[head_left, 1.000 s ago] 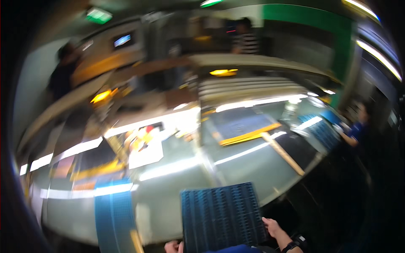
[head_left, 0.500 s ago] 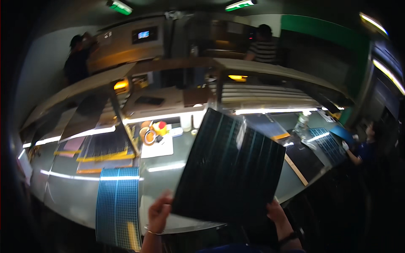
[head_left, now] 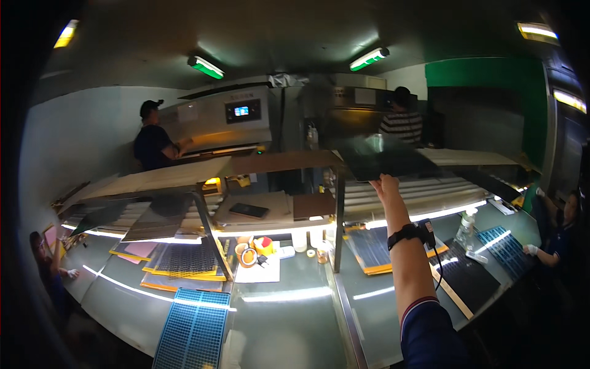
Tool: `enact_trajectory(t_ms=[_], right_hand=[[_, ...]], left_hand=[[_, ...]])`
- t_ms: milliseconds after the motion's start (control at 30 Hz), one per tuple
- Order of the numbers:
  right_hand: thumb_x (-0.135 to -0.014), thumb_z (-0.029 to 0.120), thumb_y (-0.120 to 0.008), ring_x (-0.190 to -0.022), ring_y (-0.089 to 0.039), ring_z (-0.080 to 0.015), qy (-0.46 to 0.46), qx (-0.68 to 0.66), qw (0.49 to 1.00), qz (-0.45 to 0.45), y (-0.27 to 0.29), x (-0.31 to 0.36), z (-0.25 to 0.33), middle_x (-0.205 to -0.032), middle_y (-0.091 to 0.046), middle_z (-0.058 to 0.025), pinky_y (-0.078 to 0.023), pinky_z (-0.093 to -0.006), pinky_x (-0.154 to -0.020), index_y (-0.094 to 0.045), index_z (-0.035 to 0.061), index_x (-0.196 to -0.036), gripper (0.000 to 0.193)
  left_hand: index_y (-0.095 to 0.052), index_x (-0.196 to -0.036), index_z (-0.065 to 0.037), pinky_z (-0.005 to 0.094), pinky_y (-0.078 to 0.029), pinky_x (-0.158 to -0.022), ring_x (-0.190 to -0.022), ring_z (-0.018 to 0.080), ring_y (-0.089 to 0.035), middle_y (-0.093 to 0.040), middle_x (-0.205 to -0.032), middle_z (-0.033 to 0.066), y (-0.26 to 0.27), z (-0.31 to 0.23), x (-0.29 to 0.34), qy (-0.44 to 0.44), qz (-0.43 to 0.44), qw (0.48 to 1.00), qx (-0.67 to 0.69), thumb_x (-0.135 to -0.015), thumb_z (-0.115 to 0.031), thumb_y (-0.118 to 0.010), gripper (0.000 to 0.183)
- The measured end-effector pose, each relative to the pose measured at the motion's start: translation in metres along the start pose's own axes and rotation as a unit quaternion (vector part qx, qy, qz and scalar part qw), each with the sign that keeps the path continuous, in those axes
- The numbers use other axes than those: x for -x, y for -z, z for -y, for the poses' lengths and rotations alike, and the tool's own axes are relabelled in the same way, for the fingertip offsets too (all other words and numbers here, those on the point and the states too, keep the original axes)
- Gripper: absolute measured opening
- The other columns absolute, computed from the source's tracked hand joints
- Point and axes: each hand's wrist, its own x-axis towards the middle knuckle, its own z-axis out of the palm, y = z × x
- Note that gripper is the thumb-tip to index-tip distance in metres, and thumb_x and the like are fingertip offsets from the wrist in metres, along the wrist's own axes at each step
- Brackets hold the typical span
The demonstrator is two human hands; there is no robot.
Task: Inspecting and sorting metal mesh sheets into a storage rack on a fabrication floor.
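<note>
My right arm reaches far forward over the work table, and my right hand pinches the near edge of a dark, flat, glossy sheet. The sheet lies almost level, at the height of the upper shelf; whether it touches the shelf I cannot tell. A black band with a small device and cable is around my right wrist. My left hand is out of the picture. Nearer to me, a blue gridded panel rests on the table at the left.
On the grey table lie yellow-edged dark sheets, tape rolls, a clear bottle and a wooden strip. A phone sits on the middle shelf. Co-workers stand behind the shelves and at both sides.
The dark sheet has gone from close in front of me, in both hands, up and forward to shelf height. My left hand has left the view. The camera view has tilted up.
</note>
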Motion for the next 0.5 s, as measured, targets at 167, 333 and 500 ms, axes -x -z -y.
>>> enact_trajectory(t_ms=[167, 333, 500], right_hand=[[-0.094, 0.024, -0.046, -0.071, -0.066, -0.0340, 0.019, 0.203, 0.978, -0.050, 0.009, 0.001, -0.002, -0.085, -0.060, -0.0260, -0.060, -0.0380, -0.060, -0.038, -0.0149, -0.114, 0.044], [-0.085, 0.017, -0.057, -0.063, -0.064, -0.0204, -0.014, 0.121, 0.991, 0.063, 0.075, 0.109, -0.060, -0.083, -0.064, -0.0143, -0.055, -0.0316, -0.055, -0.053, 0.0040, -0.098, 0.019], [-0.088, 0.012, -0.058, -0.070, -0.063, -0.0133, -0.079, 0.270, 0.954, 0.104, 0.204, 0.365, -0.088, -0.089, -0.066, -0.0102, -0.054, -0.0262, -0.063, -0.061, 0.0020, -0.101, 0.017]], left_hand=[[-0.020, -0.142, -0.009, 0.0469, -0.022, -0.107, -0.131, 0.0352, -0.026, -0.028, -0.142, 0.0209, 0.033, 0.037, 0.029, 0.203, 0.041, 0.973, -0.101, -0.061, -0.028, -0.077, 0.101], [-0.027, -0.138, -0.002, 0.0438, -0.021, -0.109, -0.132, 0.0355, -0.027, -0.031, -0.141, 0.0218, 0.007, 0.098, 0.009, 0.151, 0.138, 0.947, -0.249, -0.066, -0.025, -0.074, 0.088], [-0.034, -0.135, 0.002, 0.0402, -0.029, -0.106, -0.125, 0.0400, -0.037, -0.037, -0.134, 0.0284, -0.006, 0.131, -0.002, 0.087, 0.170, 0.943, -0.273, -0.076, -0.017, -0.055, 0.065]])
